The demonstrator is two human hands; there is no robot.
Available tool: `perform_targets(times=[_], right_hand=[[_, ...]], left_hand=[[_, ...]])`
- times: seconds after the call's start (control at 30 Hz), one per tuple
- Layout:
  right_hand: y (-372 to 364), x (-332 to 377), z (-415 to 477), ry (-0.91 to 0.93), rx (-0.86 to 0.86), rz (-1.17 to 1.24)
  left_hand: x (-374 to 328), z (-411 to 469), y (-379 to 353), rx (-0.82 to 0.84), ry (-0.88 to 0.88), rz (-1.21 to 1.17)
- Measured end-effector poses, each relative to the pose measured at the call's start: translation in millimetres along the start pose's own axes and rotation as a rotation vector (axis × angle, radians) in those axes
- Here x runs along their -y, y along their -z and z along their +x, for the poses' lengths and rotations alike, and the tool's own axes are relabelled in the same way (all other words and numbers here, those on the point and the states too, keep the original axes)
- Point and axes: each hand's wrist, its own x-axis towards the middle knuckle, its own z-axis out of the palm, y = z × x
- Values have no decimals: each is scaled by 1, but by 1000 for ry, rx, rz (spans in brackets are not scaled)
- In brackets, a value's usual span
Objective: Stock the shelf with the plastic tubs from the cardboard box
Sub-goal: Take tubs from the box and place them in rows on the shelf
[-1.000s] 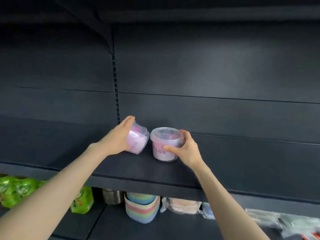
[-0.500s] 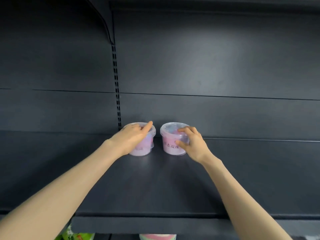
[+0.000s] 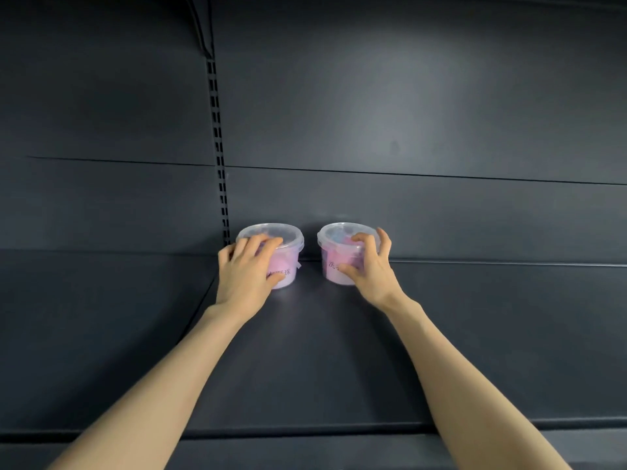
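Note:
Two clear plastic tubs with pink and purple contents stand upright side by side at the back of the dark shelf (image 3: pixel 322 361), close to the rear panel. My left hand (image 3: pixel 246 269) grips the left tub (image 3: pixel 286 252), fingers over its lid and thumb on its front. My right hand (image 3: pixel 364 266) holds the right tub (image 3: pixel 334 252), fingers curled over the lid's right part and thumb on the front label. A gap of shelf separates the two tubs. The cardboard box is out of view.
A slotted upright rail (image 3: pixel 217 147) runs down the back panel just left of the left tub. The shelf's front edge (image 3: pixel 305 432) crosses the bottom of the view. Dark shelf surface extends left and right of the tubs.
Both hands carried the tubs from the shelf's front to its back. The left tub went from tilted to upright. The view rose, so the lower shelf's goods dropped out of sight.

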Motion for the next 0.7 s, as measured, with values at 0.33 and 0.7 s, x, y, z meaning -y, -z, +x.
perform_targets(times=[0.33,0.7], right_hand=[[12,7,-3,-81,110,-19],[87,53,-114,70,-40,-231]], left_hand=[[-10,1,11,148,-25,132],[-90,-63,116,61,-47,-151]])
